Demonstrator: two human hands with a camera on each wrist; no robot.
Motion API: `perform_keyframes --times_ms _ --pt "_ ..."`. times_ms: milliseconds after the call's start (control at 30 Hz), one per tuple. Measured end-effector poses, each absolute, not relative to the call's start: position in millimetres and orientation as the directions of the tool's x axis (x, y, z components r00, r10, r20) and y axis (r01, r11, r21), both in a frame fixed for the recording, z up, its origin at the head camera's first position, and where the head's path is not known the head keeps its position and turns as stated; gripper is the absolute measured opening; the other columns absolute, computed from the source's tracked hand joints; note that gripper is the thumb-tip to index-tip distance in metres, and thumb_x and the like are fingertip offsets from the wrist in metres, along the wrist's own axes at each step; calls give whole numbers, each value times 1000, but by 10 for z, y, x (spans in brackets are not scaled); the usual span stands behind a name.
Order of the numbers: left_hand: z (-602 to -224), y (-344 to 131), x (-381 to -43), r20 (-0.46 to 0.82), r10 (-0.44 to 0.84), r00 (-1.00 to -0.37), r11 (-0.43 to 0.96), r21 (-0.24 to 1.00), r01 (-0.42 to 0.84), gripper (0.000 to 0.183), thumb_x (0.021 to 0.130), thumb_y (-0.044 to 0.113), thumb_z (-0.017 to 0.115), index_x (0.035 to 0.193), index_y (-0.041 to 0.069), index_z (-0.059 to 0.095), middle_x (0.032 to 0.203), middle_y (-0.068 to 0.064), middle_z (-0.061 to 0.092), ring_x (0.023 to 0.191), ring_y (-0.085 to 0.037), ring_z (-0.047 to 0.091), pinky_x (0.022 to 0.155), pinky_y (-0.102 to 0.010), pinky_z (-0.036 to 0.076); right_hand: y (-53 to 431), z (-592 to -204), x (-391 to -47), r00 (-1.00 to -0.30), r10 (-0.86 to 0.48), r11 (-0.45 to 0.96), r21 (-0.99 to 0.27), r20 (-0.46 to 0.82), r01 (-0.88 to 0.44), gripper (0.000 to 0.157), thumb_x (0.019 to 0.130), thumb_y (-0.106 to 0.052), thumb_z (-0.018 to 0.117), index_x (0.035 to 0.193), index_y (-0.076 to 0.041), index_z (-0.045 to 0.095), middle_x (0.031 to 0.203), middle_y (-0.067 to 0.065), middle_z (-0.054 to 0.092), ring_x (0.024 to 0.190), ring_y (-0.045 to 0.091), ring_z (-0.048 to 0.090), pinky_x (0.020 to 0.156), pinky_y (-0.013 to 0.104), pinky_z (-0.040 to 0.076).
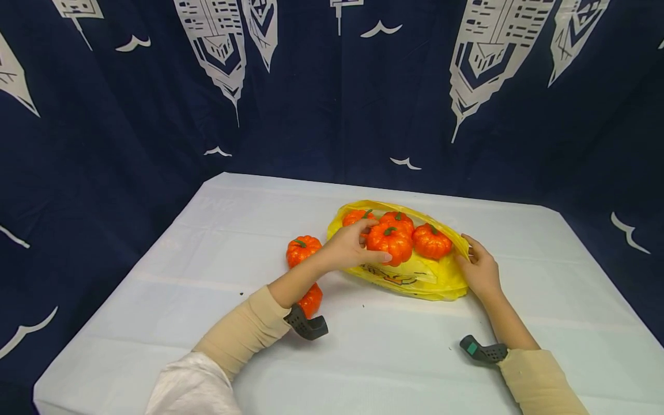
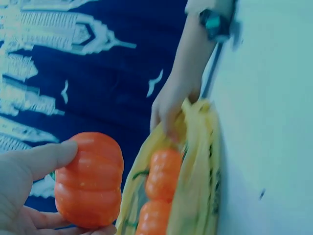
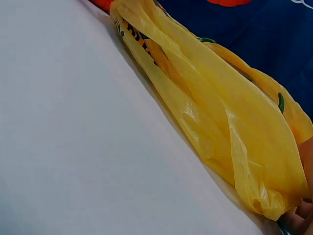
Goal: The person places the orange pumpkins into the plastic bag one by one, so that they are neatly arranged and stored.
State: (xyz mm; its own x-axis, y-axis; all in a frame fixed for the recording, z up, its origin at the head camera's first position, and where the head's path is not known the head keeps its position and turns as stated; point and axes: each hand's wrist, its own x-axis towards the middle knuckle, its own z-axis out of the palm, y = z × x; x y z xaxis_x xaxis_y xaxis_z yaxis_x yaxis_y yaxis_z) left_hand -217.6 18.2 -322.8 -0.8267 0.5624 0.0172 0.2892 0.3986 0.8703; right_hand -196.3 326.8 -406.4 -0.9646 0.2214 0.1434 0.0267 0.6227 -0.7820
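Observation:
My left hand (image 1: 346, 248) grips a small orange pumpkin (image 1: 391, 244) with a green stem, thumb on the near side and fingers on the far side, above the open mouth of a yellow plastic bag (image 1: 436, 285). In the left wrist view the held pumpkin (image 2: 89, 180) hangs beside the bag. Several more pumpkins, one of them a pumpkin (image 1: 432, 241) at the right, lie inside. My right hand (image 1: 481, 270) pinches the bag's right edge; in the right wrist view only part of that hand (image 3: 305, 171) shows at the bag's end.
Left of the bag, a pumpkin (image 1: 302, 250) sits on the white-covered table (image 1: 389, 357). Another pumpkin (image 1: 311, 301) lies nearer, partly behind my left forearm. A dark blue curtain (image 1: 332, 115) with white building prints hangs behind the table.

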Motion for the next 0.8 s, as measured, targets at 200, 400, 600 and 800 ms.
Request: perform_keyframes --times_ms 200,400,600,800 --pt "-3325 390 -1984 8 537 -844 505 798 329 82 82 38 78 147 8 39 138 -9 53 122 -21 54 99 -32 46 3260 -4066 -1967 -964 227 619 -785 137 34 53 100 -11 47 150 0 32 130 31 48 115 44 52 72 6 39" --pt "-3502 673 -1880 32 494 -869 543 769 337 81 82 36 79 146 7 39 140 -5 51 125 -18 50 104 -31 41 3275 -4075 -1961 -963 226 627 -778 144 31 53 100 -13 48 150 0 33 130 32 49 116 45 53 75 10 42" --pt "-3588 897 -1870 64 444 -894 560 759 332 79 82 37 79 144 7 40 138 -5 52 123 -17 51 102 -28 42 3281 -4083 -1956 -963 222 623 -782 155 18 53 100 -11 48 149 1 34 129 32 49 116 46 53 71 5 38" --pt "-3647 1020 -1907 61 395 -917 567 769 295 80 81 39 79 144 8 41 138 -5 52 124 -17 51 102 -30 43 3276 -4078 -1962 -964 213 630 -777 160 10 53 100 -11 48 149 2 34 130 32 49 117 46 52 78 11 44"
